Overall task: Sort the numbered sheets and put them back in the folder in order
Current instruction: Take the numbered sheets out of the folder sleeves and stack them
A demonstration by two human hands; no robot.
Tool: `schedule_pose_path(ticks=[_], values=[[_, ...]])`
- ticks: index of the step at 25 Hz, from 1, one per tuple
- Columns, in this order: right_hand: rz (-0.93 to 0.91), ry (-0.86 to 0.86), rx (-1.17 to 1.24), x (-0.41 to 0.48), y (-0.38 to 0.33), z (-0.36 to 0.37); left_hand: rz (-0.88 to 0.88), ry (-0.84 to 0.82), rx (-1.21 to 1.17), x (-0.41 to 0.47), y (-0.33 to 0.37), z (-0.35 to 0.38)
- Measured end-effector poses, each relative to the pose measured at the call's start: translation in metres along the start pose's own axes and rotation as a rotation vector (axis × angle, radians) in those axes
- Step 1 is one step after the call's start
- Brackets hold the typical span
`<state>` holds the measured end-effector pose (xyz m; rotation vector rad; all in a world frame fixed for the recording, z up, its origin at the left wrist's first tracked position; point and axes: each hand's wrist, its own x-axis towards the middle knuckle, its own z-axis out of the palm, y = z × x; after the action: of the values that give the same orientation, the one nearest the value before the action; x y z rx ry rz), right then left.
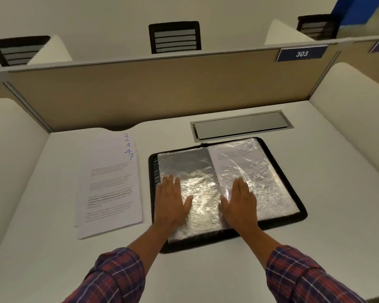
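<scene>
A black folder [282, 219] with clear plastic sleeves lies open on the desk. My left hand [170, 200] lies flat with straight fingers on its left page, an empty sleeve. My right hand [241, 201] presses flat on the right page [256, 171], a sleeve holding a printed sheet with a blue number at its top corner. To the left of the folder lies a fanned stack of loose sheets [109, 182]; blue handwritten numbers show at their top right corners, with 7 on the top sheet and 4 and 1 above it.
A grey cable hatch [241, 125] is set into the white desk [206, 276] just behind the folder. A tan partition [162, 88] with a "303" plate [301, 54] closes the back; white side panels stand left and right. Chairs show beyond.
</scene>
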<state>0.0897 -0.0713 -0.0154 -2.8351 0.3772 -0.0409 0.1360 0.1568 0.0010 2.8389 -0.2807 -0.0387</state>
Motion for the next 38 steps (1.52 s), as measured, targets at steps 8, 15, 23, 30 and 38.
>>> schedule_pose_path(ticks=[8,15,23,30,38], values=[[0.294,-0.013,-0.071,-0.016,0.103,-0.012,0.105,-0.148,0.012,-0.019,0.083,0.043],[0.2,0.003,-0.142,-0.015,0.138,-0.01,0.096,-0.175,0.031,-0.029,0.097,0.065],[0.011,0.121,0.067,-0.002,0.114,-0.022,0.006,-0.13,-0.081,-0.012,0.114,0.047],[-0.277,0.012,0.283,-0.016,0.058,-0.02,-0.404,-0.125,-0.786,0.029,0.156,-0.001],[-0.248,-0.098,0.527,-0.024,0.073,-0.018,-0.755,0.006,-1.061,0.038,0.107,-0.009]])
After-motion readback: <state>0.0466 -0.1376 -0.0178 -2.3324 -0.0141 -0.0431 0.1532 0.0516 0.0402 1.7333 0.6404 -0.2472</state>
